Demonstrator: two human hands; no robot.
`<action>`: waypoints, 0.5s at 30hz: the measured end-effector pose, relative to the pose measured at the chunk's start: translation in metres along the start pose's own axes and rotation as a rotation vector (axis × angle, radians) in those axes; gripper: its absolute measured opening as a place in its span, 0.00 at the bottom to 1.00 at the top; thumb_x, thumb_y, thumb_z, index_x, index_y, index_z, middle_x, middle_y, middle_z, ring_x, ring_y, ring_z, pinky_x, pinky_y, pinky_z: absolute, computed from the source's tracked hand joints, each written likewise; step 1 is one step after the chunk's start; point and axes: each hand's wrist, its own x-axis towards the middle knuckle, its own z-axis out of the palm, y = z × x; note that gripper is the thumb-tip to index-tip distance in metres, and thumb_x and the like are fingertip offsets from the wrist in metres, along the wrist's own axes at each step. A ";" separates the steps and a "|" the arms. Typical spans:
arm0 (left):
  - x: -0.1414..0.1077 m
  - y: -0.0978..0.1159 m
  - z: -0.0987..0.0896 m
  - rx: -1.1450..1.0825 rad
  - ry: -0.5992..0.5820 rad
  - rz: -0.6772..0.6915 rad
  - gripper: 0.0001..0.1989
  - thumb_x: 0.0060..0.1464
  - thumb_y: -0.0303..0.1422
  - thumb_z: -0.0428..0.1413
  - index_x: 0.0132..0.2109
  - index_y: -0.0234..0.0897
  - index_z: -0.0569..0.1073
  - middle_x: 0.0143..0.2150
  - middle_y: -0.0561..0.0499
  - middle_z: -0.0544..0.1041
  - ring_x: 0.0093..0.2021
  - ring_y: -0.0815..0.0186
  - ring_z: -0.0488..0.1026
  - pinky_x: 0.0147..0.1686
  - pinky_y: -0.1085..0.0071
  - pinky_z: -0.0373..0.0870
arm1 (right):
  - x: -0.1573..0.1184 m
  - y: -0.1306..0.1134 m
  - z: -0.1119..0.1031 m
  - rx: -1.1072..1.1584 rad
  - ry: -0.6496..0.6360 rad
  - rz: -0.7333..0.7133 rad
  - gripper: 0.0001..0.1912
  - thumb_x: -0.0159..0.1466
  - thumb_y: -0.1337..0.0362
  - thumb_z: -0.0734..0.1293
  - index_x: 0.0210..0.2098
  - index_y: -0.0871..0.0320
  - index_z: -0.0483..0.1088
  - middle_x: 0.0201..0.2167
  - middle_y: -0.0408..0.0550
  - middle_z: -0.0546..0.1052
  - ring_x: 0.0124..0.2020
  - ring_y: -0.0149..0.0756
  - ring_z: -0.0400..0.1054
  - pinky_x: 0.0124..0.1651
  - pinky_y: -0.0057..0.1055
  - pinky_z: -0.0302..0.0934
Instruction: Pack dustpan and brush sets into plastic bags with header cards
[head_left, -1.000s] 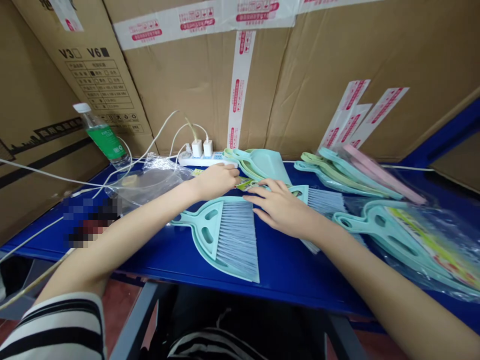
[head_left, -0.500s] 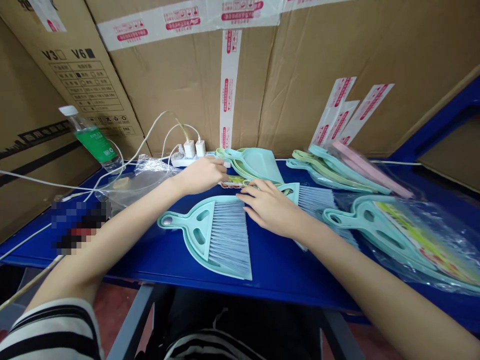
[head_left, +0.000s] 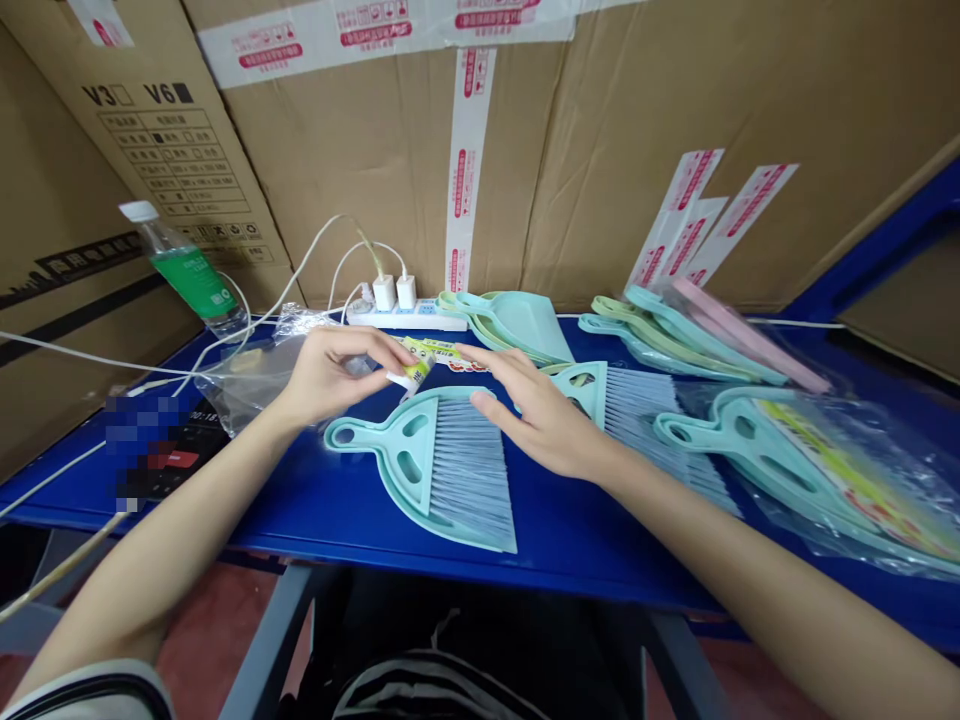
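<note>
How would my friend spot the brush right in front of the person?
Find the blue table. By its front edge, nearer than the left hand and right hand, lies the turquoise brush, bristles to the right. It's the leftmost brush, and it's unwrapped.

Blue tabletop (head_left: 292,510) stretched out, aqua dustpan-and-brush set (head_left: 465,480) lay near its front edge, bagged set (head_left: 825,490) rested rightward, power strip (head_left: 420,318) sat behind.
</note>
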 end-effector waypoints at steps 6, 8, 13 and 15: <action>0.000 0.004 0.012 -0.380 0.022 -0.168 0.21 0.46 0.47 0.66 0.22 0.36 0.70 0.26 0.49 0.78 0.26 0.69 0.76 0.30 0.73 0.77 | 0.000 -0.010 0.008 0.332 -0.047 0.015 0.25 0.68 0.55 0.61 0.63 0.54 0.59 0.57 0.54 0.71 0.58 0.46 0.64 0.59 0.53 0.60; 0.000 0.003 0.015 -0.474 -0.005 -0.221 0.21 0.45 0.45 0.67 0.21 0.36 0.68 0.26 0.50 0.77 0.25 0.70 0.75 0.29 0.73 0.77 | -0.001 -0.014 0.012 0.507 -0.085 0.092 0.27 0.66 0.58 0.63 0.63 0.57 0.59 0.46 0.53 0.77 0.47 0.43 0.71 0.52 0.48 0.66; -0.002 -0.002 0.021 -0.479 -0.136 -0.338 0.08 0.51 0.32 0.61 0.27 0.36 0.71 0.34 0.48 0.79 0.32 0.69 0.76 0.36 0.72 0.77 | -0.004 -0.020 0.018 0.899 -0.188 0.335 0.42 0.61 0.60 0.67 0.69 0.49 0.44 0.36 0.43 0.76 0.31 0.34 0.74 0.34 0.36 0.72; -0.004 -0.005 0.022 -0.432 -0.174 -0.361 0.03 0.53 0.29 0.56 0.31 0.35 0.72 0.37 0.47 0.79 0.35 0.70 0.76 0.40 0.71 0.76 | -0.005 -0.020 0.016 0.937 -0.219 0.349 0.39 0.59 0.60 0.69 0.67 0.48 0.51 0.40 0.44 0.76 0.32 0.33 0.74 0.35 0.35 0.72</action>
